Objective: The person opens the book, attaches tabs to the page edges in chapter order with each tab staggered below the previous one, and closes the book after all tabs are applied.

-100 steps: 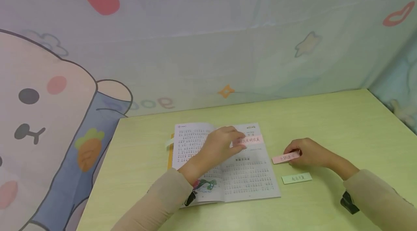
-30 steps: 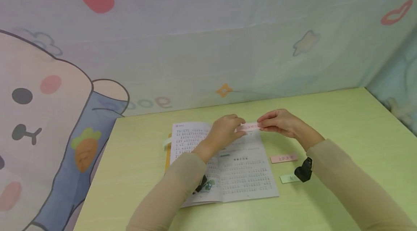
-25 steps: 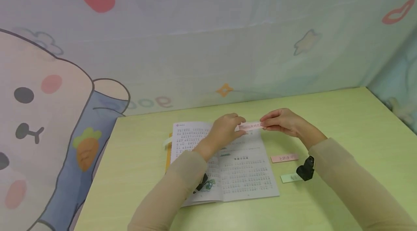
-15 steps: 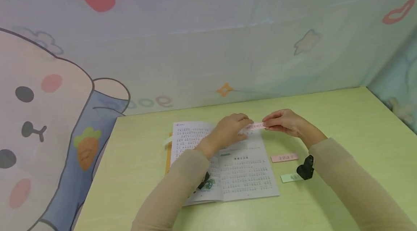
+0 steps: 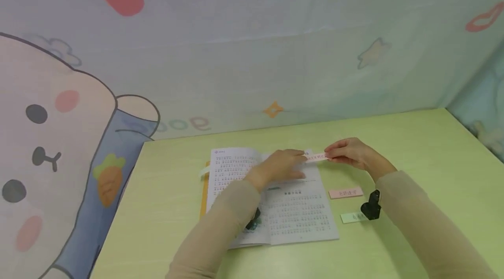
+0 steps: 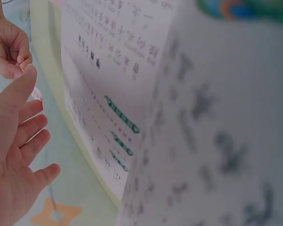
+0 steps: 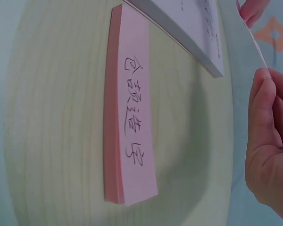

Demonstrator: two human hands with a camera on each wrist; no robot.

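My right hand (image 5: 352, 153) pinches the right end of a pink sticky note strip (image 5: 316, 157) with handwriting, in the air by the top right corner of an open book (image 5: 299, 215). That pinch also shows in the right wrist view, the strip (image 7: 257, 44) seen edge-on. At the strip's other end is my left hand (image 5: 280, 166), over the right page. In the left wrist view, the left hand's fingers (image 6: 34, 129) are spread and fairly straight; the strip's end shows beside the index fingertip, and whether they touch is hard to tell.
Right of the book lies a pink sticky note pad (image 5: 345, 193) with writing. Below it is a pale green pad (image 5: 351, 217), partly hidden by the black wrist camera (image 5: 371, 205). A pale tab (image 5: 204, 171) sticks out at the book's left edge. A printed curtain (image 5: 252, 73) hangs behind the table.
My right hand has left the pink pad and taken the strip's right end. The strip has gone from lying across the page to beyond its top right edge. My left fingers have straightened.
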